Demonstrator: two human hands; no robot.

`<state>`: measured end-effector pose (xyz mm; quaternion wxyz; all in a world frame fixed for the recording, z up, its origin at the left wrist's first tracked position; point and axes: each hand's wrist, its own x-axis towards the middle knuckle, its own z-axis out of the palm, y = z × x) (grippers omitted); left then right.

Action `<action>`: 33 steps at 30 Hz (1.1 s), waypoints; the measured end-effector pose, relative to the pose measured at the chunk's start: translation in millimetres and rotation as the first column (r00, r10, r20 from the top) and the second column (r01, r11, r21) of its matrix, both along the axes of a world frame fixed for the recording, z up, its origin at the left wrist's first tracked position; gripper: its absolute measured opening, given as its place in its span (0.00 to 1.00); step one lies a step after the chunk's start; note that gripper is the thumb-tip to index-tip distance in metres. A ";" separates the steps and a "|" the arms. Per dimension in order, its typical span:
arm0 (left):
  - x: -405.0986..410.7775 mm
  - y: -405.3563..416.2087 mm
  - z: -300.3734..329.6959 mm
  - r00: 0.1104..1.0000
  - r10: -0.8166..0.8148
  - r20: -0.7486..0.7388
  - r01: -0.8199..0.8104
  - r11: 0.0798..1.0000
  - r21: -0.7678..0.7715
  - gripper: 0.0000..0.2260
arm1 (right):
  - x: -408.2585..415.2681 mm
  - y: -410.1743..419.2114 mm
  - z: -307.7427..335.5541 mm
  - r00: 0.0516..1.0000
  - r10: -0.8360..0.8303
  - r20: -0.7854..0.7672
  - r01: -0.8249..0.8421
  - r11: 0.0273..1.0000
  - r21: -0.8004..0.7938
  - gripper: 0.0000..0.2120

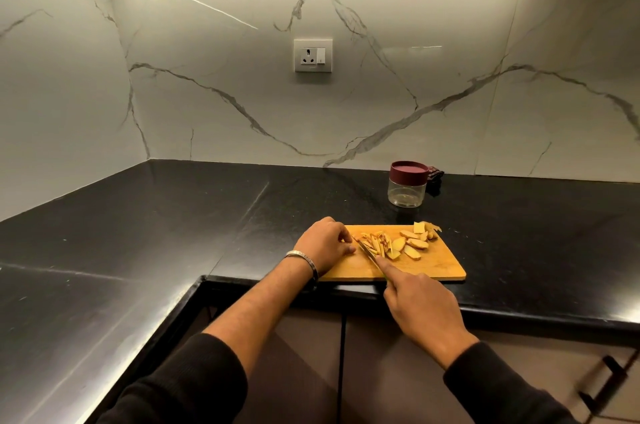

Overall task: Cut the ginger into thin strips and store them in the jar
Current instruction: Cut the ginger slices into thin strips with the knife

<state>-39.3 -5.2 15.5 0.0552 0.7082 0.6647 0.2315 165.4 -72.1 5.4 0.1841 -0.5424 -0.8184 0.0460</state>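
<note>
A wooden cutting board (429, 268) lies at the counter's front edge. On it are thin ginger strips (377, 240) and several flat ginger slices (414, 245). My right hand (420, 302) grips a knife (369, 251), index finger stretched along its spine, blade tip among the strips. My left hand (323, 243) rests on the board's left end with curled fingers, fingertips at a ginger piece beside the blade. A clear jar with a maroon lid (408, 183) stands closed behind the board.
Black stone counter (173, 233) runs in an L along the marble wall. A dark small object (434, 178) sits behind the jar. A wall socket (313, 55) is above. Cabinet doors and a handle (602, 385) are below the counter edge.
</note>
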 end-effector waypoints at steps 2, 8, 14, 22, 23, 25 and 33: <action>-1.3 -2.0 3.3 0.999 -0.023 0.026 0.023 0.999 -0.028 0.08 | 0.2 0.6 -0.5 1.000 0.002 0.005 -0.002 1.000 -0.001 0.26; 2.6 -17.6 -3.8 0.997 -0.061 -0.040 0.068 0.976 0.209 0.06 | -0.1 0.0 -0.6 1.000 0.003 -0.002 -0.003 1.000 0.000 0.26; -3.8 -29.5 2.6 0.983 -0.166 -0.077 0.173 0.981 0.092 0.11 | -0.6 -1.3 0.2 1.000 0.011 -0.010 -0.011 1.000 -0.003 0.26; -15.2 -28.9 7.9 0.969 -0.243 -0.044 0.243 0.970 0.007 0.12 | 0.0 -2.5 1.1 1.000 0.012 -0.014 -0.012 1.000 -0.020 0.25; -14.4 -29.2 5.6 0.971 -0.234 -0.046 0.236 0.971 0.035 0.12 | 0.0 -2.8 1.1 1.000 0.011 -0.016 -0.011 1.000 -0.019 0.26; -12.6 -30.9 -0.3 0.976 -0.211 -0.060 0.216 0.970 0.111 0.11 | 0.4 -3.8 1.5 1.000 0.015 -0.024 -0.015 1.000 -0.025 0.26; -15.2 -32.0 -14.0 0.970 -0.210 -0.125 0.238 0.925 0.297 0.08 | -5.4 -14.4 0.6 0.998 0.041 -0.046 -0.042 0.999 -0.021 0.26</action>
